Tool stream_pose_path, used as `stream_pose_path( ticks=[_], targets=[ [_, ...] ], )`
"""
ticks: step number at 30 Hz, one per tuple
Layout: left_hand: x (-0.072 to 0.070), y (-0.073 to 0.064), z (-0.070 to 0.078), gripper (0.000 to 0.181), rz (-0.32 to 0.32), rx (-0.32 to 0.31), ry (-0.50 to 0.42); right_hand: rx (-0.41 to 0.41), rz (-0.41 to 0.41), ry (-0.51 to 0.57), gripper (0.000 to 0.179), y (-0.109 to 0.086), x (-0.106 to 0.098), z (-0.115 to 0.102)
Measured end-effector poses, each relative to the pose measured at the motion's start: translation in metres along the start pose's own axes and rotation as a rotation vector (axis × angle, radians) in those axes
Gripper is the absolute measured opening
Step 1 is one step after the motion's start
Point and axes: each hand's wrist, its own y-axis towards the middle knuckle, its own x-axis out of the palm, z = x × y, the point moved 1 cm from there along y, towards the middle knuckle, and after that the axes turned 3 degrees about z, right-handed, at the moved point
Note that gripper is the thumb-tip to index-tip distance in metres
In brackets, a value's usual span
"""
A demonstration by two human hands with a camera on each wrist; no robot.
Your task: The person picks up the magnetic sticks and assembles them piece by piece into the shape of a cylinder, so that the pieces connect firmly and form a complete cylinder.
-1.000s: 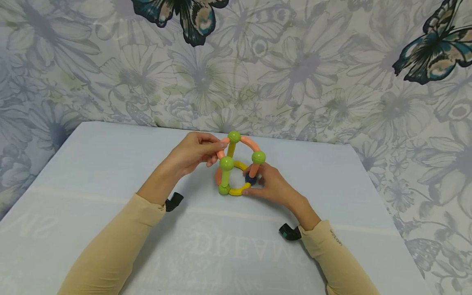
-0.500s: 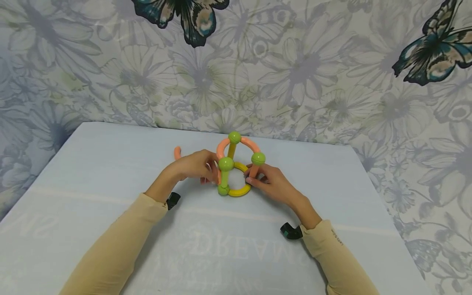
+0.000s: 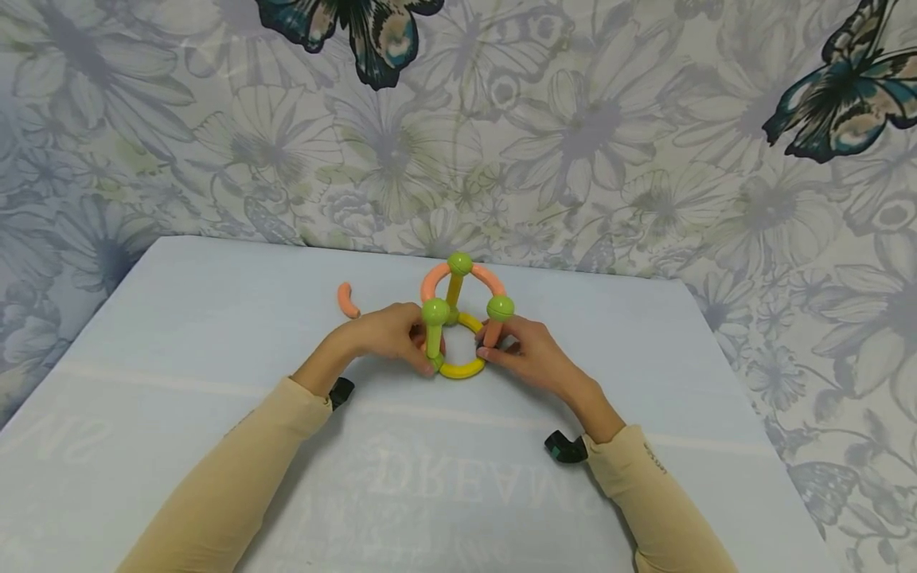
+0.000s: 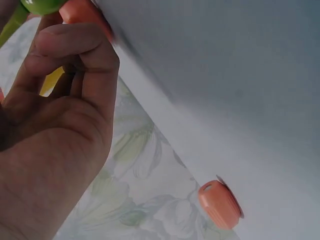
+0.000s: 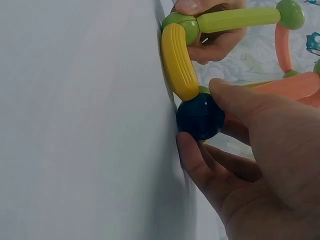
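A magnetic ball-and-rod toy frame stands on the table, with a ring of curved rods at its base and upright rods. Three green balls, among them the back one [image 3: 460, 263], join orange curved rods [image 3: 489, 278] at its top. My left hand [image 3: 392, 333] holds the lower left corner, its thumb and fingers around a green ball [image 5: 182, 26] where a yellow curved rod [image 5: 180, 62] begins. On the right side, my right hand [image 3: 532, 354] pinches the dark blue ball [image 5: 201, 116] at the yellow rod's other end. My right hand hides that ball's far side.
A loose orange curved rod [image 3: 347, 301] lies on the white table [image 3: 236, 318] behind my left wrist. A flower-patterned wall covering [image 3: 595, 143] with butterflies rises right behind the table's back edge.
My left hand has left the upper left orange rod and come down to the base's left corner. The loose orange rod has come into sight. My right hand has stayed at the blue ball.
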Motion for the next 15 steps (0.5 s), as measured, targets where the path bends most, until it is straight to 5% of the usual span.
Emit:
stream_pose_path(
  ticks=[15],
  targets=[
    [-0.0078, -0.001, -0.0057, 0.024, 0.085, -0.038, -0.005, 0.049, 0.083, -0.007, 0.009, -0.0003, 0.0009, -0.0059]
  ],
)
